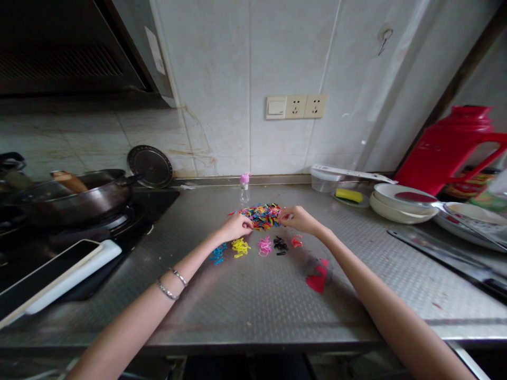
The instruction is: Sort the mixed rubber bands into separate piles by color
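A heap of small multicoloured elastic bands (261, 215) lies on the metal countertop in front of me. At the heap's left edge is my left hand (236, 227), its fingers curled in and pressed together. My right hand (299, 218) touches the right edge with thumb and fingers pinched. Whatever either hand may hold is too small to make out. Nearer to me sit little single-colour piles: blue bands (217, 254), yellow bands (240, 247), pink bands (265, 246), black bands (281, 244) and red bands (296, 241).
Behind the heap stands a small pink-capped bottle (244, 186). Torn red scraps (318, 276) lie at front right. A pan (79, 196) and a phone (51, 274) are left; bowls (400, 211), a knife (443, 258), a yellow sponge (349, 196) and a red thermos (443, 153) right.
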### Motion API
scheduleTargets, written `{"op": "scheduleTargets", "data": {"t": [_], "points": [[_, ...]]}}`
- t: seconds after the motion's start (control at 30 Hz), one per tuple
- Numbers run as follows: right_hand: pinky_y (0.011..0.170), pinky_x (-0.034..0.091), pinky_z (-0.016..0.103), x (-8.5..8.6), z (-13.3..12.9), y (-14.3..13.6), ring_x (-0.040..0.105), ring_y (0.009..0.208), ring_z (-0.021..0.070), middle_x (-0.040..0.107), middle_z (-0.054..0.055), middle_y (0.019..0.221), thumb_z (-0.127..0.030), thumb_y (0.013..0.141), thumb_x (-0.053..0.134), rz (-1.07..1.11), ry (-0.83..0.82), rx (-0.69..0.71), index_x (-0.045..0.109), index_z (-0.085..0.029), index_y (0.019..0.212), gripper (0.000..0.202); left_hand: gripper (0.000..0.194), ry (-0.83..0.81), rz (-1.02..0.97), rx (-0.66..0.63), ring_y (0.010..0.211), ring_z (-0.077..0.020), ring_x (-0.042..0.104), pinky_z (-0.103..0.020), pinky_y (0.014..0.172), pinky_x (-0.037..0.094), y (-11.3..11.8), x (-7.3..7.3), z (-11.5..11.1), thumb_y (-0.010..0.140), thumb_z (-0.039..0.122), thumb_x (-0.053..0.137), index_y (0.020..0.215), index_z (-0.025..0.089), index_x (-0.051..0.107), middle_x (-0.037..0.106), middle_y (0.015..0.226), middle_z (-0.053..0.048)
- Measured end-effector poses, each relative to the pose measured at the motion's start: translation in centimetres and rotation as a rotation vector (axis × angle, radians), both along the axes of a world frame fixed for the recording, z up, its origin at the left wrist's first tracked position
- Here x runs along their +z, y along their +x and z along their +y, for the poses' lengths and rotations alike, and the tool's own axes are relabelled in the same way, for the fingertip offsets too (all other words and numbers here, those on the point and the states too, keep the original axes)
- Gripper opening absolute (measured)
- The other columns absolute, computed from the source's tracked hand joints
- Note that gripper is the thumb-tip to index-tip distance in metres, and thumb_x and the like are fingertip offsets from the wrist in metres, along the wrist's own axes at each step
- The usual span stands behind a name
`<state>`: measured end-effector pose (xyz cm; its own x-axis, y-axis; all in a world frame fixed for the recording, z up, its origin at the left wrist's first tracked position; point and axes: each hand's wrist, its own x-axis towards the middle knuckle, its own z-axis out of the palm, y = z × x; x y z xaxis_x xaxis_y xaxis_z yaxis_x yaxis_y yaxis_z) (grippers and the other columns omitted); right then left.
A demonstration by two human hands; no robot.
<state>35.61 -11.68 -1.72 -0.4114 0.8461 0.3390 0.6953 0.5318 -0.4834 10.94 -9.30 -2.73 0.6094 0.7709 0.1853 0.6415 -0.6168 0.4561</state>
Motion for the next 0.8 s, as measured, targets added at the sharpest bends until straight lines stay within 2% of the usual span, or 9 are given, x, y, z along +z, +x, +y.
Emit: {"op": "scheduleTargets", "data": {"t": [0.23, 0.47, 0.63, 0.7, 0.8], "points": [[0.06, 0.039, 0.019, 0.4, -0.5, -1.2, 0.055, 0.063, 0.011, 0.065, 0.001, 0.068, -0.018, 0.069, 0.05, -0.04, -0.014, 0.077, 0.068, -0.013, 0.072, 0.019, 0.02, -0.02, -0.009, -0.027, 0.057, -0.0104, 0.051, -0.02, 0.054, 0.034, 0.4, 0.3, 0.7, 0.066, 0.02, 0.056, 0.079, 0.015, 0.07, 0.065, 0.067, -0.002], [0.067, 0.042, 0.02, 0.3, -3.2, -5.8, 0.057, 0.069, 0.0115, 0.066, 0.002, 0.077, -0.016, 0.073, 0.05, 0.022, 0.028, 0.184, 0.067, -0.015, 0.078, 0.018, 0.022, -0.071, -0.125, -0.001, 0.061, -0.0121, 0.054, -0.021, 0.058, 0.038, -1.0, 0.3, 2.1, 0.069, 0.023, 0.053, 0.078, 0.011, 0.07, 0.067, 0.071, -0.005], [0.069, 0.041, 0.019, -0.3, -4.3, -8.1, 0.057, 0.073, 0.0101, 0.065, 0.001, 0.081, -0.015, 0.074, 0.05, -0.037, 0.076, 0.334, 0.066, -0.017, 0.082, 0.018, 0.022, -0.057, -0.09, 0.012, 0.06, -0.0126, 0.054, -0.021, 0.056, 0.036, -2.0, -0.2, 2.5, 0.068, 0.025, 0.054, 0.072, 0.01, 0.069, 0.065, 0.066, -0.005], [0.069, 0.041, 0.019, -0.5, -4.1, -8.0, 0.057, 0.073, 0.01, 0.065, 0.001, 0.081, -0.016, 0.074, 0.05, -0.047, 0.091, 0.319, 0.065, -0.017, 0.083, 0.018, 0.021, -0.079, -0.056, -0.002, 0.059, -0.0122, 0.053, -0.021, 0.056, 0.036, -2.1, -0.3, 2.4, 0.066, 0.026, 0.055, 0.071, 0.01, 0.069, 0.065, 0.065, -0.005], [0.07, 0.041, 0.02, -0.9, -3.1, -7.1, 0.057, 0.075, 0.0113, 0.065, 0.002, 0.081, -0.016, 0.074, 0.05, -0.036, 0.118, 0.199, 0.065, -0.017, 0.083, 0.018, 0.021, -0.125, -0.009, -0.02, 0.056, -0.0109, 0.051, -0.02, 0.053, 0.034, -2.2, -0.3, 2.2, 0.065, 0.026, 0.057, 0.072, 0.01, 0.069, 0.064, 0.063, -0.004]]}}
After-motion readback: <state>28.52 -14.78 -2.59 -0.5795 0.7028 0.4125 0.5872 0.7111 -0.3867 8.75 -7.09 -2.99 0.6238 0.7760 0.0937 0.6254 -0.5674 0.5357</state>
